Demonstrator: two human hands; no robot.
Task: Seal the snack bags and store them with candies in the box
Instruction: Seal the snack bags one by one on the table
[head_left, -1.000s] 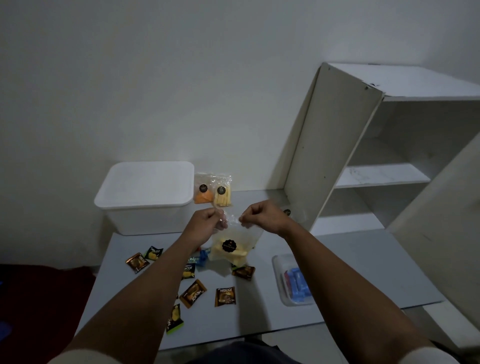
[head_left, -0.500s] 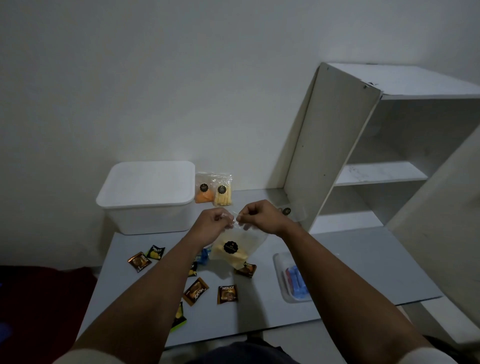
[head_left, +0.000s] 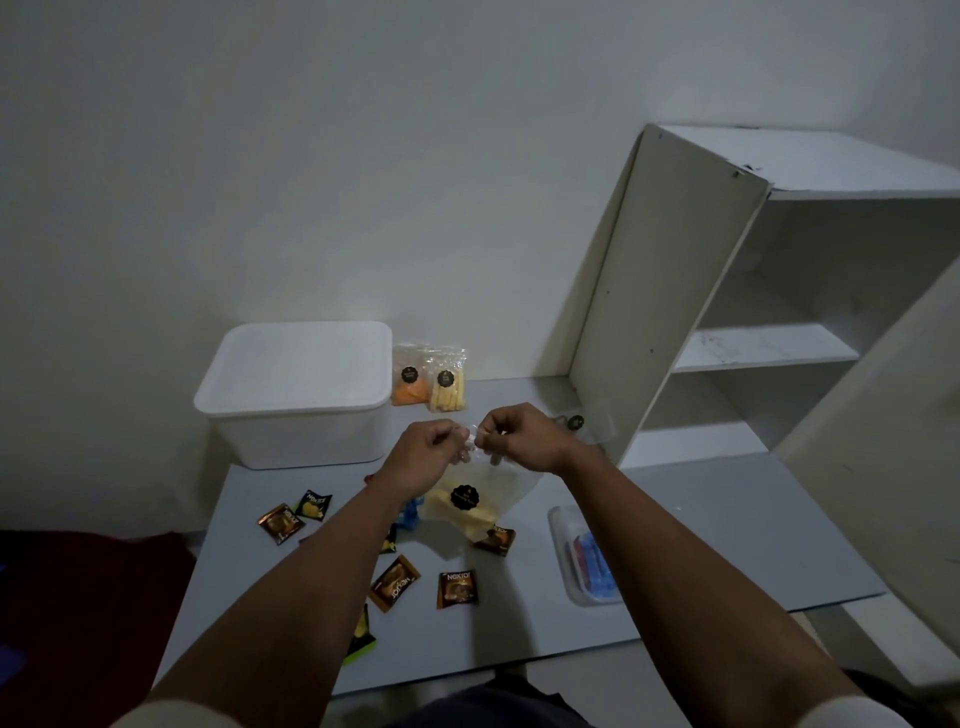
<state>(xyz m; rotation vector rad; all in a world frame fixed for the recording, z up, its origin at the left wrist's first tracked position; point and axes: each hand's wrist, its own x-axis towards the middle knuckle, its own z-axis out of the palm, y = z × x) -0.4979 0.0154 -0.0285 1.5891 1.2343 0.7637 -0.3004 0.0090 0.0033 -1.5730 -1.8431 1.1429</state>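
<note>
Both hands, left hand (head_left: 426, 451) and right hand (head_left: 524, 434), pinch the top edge of the snack bag (head_left: 470, 506), which I hold above the table (head_left: 701, 519). Light, limp, slippery film: I judge the top seam the proper hold.
</note>
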